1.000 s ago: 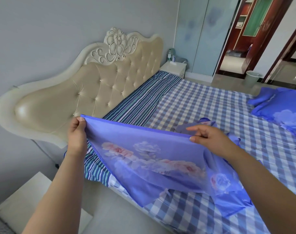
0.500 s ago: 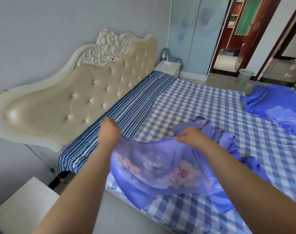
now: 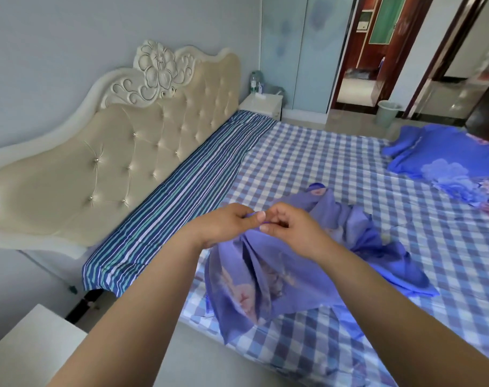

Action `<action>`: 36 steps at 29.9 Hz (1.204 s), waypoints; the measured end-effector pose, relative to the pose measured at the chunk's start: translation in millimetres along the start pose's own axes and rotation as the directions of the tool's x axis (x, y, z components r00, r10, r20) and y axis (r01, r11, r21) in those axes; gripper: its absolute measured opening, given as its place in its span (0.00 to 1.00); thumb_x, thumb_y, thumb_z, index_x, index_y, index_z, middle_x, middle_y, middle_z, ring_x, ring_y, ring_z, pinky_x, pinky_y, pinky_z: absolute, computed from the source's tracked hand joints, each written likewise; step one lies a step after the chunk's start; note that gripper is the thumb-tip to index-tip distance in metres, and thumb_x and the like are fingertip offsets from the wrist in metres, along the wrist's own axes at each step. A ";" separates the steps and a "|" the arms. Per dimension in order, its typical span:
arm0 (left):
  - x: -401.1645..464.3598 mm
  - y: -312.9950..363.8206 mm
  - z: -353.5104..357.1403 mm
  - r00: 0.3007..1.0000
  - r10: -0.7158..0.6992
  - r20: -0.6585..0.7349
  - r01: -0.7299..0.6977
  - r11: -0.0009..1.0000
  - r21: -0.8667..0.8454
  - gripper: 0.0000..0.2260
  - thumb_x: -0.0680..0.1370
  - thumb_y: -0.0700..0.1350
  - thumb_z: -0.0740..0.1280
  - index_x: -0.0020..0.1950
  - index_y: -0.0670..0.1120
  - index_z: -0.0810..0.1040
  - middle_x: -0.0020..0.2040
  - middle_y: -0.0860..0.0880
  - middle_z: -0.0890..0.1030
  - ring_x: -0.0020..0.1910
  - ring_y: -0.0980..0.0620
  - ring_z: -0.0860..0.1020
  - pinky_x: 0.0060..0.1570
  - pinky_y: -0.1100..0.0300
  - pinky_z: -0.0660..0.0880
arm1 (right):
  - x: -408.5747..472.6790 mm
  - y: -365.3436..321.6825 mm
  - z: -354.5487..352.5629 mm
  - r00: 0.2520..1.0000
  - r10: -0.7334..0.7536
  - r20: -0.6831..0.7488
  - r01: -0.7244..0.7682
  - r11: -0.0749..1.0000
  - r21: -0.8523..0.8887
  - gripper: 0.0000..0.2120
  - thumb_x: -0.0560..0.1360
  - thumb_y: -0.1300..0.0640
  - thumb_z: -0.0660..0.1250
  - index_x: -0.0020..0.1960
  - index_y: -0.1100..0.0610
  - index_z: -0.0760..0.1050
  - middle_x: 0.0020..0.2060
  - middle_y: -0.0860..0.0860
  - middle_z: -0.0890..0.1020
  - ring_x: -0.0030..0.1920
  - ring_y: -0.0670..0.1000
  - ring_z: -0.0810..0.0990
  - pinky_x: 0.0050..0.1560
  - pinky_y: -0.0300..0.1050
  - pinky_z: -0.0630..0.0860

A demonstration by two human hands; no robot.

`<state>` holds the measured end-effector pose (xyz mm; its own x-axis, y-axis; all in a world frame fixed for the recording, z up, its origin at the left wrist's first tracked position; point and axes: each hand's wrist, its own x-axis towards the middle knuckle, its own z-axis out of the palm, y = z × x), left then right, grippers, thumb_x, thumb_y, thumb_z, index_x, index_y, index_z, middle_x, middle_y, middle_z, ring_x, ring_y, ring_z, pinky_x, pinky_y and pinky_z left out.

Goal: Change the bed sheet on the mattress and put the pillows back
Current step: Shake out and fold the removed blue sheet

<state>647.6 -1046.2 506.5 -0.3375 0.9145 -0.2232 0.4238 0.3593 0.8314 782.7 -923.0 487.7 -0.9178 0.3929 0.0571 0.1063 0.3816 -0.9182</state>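
Pinching the top edge of the thin purple cloth with the pink and white flower print (image 3: 254, 275), the left hand (image 3: 223, 227) and the right hand (image 3: 288, 230) are now brought together until their fingertips touch, just above the near side of the bed. One second ago the same edge was held stretched wide between the two hands; half a second ago the hands were already closing. The cloth is therefore folded in half now and hangs in soft pleats under the hands, its lower part lying on the blue and white checked bed sheet (image 3: 335, 163).

This is judged as a folding step (probably the old cover or pillowcase is being put away), so the checked sheet seems already spread on the mattress. A blue striped cloth (image 3: 182, 196) is still seen along the cream tufted headboard (image 3: 120, 152).

The purple flowered pillow (image 3: 444, 157) is lying at the far right side of the bed, well apart from the headboard, so the return of the pillows is not yet done.
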 end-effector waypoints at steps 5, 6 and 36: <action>1.1 3.9 16.0 0.989 0.031 -0.147 -0.041 0.997 -0.068 0.17 0.79 0.46 0.66 0.36 0.37 0.68 0.31 0.46 0.61 0.29 0.51 0.60 0.28 0.62 0.59 | -14.9 32.7 1.8 0.986 -0.045 -0.160 -0.028 0.902 -0.432 0.06 0.76 0.54 0.65 0.43 0.49 0.69 0.37 0.47 0.77 0.38 0.50 0.75 0.41 0.51 0.73; 1.1 6.3 19.5 0.980 0.047 -0.194 -0.064 0.995 -0.082 0.17 0.79 0.45 0.66 0.35 0.39 0.67 0.30 0.47 0.60 0.29 0.52 0.59 0.28 0.62 0.58 | -17.9 39.1 2.7 0.976 -0.080 -0.200 -0.022 0.887 -0.462 0.05 0.76 0.55 0.63 0.43 0.52 0.68 0.36 0.48 0.75 0.37 0.52 0.74 0.40 0.53 0.72; -23.2 92.8 109.9 0.841 -0.040 -0.539 0.114 0.988 0.105 0.15 0.74 0.55 0.68 0.41 0.43 0.78 0.37 0.35 0.74 0.35 0.51 0.69 0.36 0.49 0.70 | -54.5 131.9 -83.3 0.980 -0.196 0.026 0.190 0.903 -0.386 0.18 0.79 0.53 0.56 0.68 0.54 0.71 0.67 0.46 0.71 0.64 0.49 0.72 0.57 0.44 0.72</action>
<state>787.1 -1013.6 532.9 -0.7540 0.6547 0.0536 0.4682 0.4784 0.7429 878.6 -824.4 396.1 -0.9303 0.2892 0.2255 0.0693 0.7424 -0.6664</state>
